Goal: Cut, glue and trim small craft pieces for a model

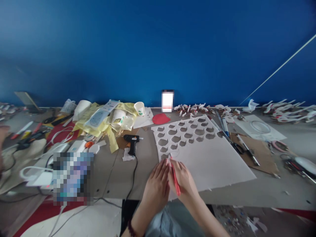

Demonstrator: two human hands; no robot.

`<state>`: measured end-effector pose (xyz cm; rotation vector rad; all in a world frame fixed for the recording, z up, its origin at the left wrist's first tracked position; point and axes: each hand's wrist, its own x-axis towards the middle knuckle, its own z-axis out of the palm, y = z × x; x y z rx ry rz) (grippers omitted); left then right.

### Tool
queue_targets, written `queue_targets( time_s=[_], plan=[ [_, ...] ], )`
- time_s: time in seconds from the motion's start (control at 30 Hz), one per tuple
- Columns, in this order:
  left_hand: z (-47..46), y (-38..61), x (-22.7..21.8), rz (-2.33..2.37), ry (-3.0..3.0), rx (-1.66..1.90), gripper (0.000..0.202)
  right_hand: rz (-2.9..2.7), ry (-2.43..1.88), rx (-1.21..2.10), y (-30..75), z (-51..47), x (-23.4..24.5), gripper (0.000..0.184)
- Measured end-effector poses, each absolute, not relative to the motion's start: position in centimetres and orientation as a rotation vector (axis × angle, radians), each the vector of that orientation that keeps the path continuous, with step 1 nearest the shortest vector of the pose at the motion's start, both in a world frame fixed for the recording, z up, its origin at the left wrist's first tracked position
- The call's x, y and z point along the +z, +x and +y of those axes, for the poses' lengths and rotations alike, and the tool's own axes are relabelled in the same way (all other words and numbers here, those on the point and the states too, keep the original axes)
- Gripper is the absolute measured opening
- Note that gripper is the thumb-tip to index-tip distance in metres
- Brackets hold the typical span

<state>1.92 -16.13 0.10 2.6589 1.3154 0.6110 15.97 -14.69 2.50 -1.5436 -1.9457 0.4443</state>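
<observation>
A large white sheet (209,164), perhaps foam board, lies before me with rows of leaf- or bird-like holes cut through its far part. My right hand (184,179) is closed around a red-handled craft knife (175,180), its tip at the sheet near the lowest holes. A faint curved outline is drawn just beyond the tip. Beside it, my left hand (157,179) rests flat at the sheet's left edge, fingers stretched out and close to the knife. The blade itself is too small to make out clearly.
Left of the sheet lies a black glue gun (133,143) with a trailing cord. Yellow wrapping (85,121) and a paper cup (139,108) stand farther back. Scissors (237,148), a cardboard piece (265,156) and white bird-like figures (283,110) are on the right. A lit phone (168,100) leans on the blue wall.
</observation>
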Motion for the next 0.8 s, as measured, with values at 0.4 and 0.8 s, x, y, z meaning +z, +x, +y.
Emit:
queue_targets(
  time_s=[0.4, 0.8],
  plan=[
    [-16.2, 2.2, -0.5, 1.367, 2.713, 0.593, 0.059, -2.004, -1.607, 0.452, 15.8, -15.0, 2.6, 0.035],
    [-16.2, 2.5, -0.3, 1.409, 2.684, 0.660, 0.049, -2.036, -1.578, 0.433, 15.9, -16.1, 2.7, 0.034]
  ],
)
